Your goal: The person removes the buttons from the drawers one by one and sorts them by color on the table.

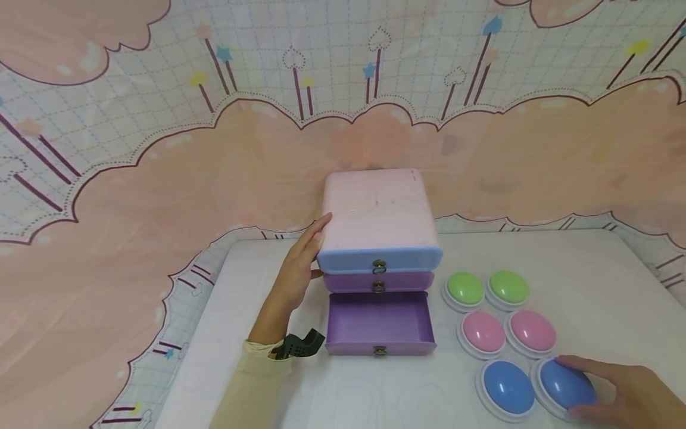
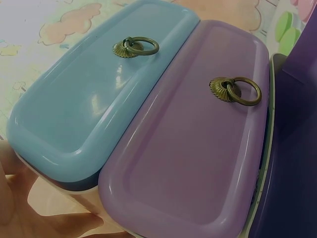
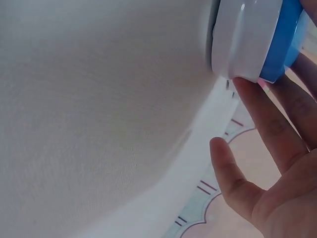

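A small drawer chest with a pink top (image 1: 377, 208) stands at the middle of the table. Its blue top drawer (image 2: 94, 99) and purple middle drawer (image 2: 183, 134) are pushed in, each with a brass ring pull. The bottom purple drawer (image 1: 379, 325) is pulled out, its bare floor showing. My left hand (image 1: 300, 262) rests on the chest's left side with extended fingers. At the lower right my right hand (image 1: 632, 387) grips the rim of a blue domed push button (image 1: 568, 384), thumb and fingers on opposite sides; its white base (image 3: 242, 39) shows from the side.
Another blue button (image 1: 509, 387) sits left of the held one. Behind them are two pink buttons (image 1: 484, 331) and two green buttons (image 1: 465, 288), all on white round bases right of the chest. A patterned cloth backdrop (image 1: 268, 173) rises behind the white table (image 1: 343, 393).
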A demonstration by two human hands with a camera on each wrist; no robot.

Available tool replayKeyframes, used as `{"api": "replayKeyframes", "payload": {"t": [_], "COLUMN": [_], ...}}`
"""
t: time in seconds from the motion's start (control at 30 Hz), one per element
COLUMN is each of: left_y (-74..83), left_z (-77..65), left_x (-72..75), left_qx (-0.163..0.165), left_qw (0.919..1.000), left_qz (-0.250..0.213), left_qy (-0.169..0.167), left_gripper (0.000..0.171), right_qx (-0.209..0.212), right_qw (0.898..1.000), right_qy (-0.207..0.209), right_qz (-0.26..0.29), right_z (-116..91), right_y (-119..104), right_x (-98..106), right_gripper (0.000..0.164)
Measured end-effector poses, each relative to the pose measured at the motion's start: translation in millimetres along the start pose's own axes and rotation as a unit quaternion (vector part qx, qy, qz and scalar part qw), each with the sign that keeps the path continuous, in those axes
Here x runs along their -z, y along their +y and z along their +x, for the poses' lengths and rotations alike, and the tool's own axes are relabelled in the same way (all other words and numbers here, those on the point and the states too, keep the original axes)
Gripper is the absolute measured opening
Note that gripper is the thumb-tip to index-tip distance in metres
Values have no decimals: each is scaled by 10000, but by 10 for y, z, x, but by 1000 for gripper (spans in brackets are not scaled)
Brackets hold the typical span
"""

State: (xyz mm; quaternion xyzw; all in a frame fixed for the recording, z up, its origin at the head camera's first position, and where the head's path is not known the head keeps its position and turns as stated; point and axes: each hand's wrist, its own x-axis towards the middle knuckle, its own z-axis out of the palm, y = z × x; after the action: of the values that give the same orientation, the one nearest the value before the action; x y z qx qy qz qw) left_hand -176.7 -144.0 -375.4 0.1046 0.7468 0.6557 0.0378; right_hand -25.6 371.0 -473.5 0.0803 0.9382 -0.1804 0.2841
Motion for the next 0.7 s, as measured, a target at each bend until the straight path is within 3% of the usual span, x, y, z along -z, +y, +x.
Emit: {"api": "replayKeyframes", "payload": {"t": [0.5, 0.7], "left_y": [18, 28], "left_z": [-16, -22], "left_x": [-1, -5], "left_qx": [-9, -14], "left_qw": [9999, 9999], "left_qz": [-127, -109], "left_qy": [-20, -34], "left_gripper": [46, 46], "right_qx": [320, 804], "right_qw": [9990, 9921], "right_qy": [200, 884], "right_qz": [-246, -392], "right_z": [-38, -80], "right_y": [-127, -367], "right_x": [70, 176], "right_gripper": [112, 97]}}
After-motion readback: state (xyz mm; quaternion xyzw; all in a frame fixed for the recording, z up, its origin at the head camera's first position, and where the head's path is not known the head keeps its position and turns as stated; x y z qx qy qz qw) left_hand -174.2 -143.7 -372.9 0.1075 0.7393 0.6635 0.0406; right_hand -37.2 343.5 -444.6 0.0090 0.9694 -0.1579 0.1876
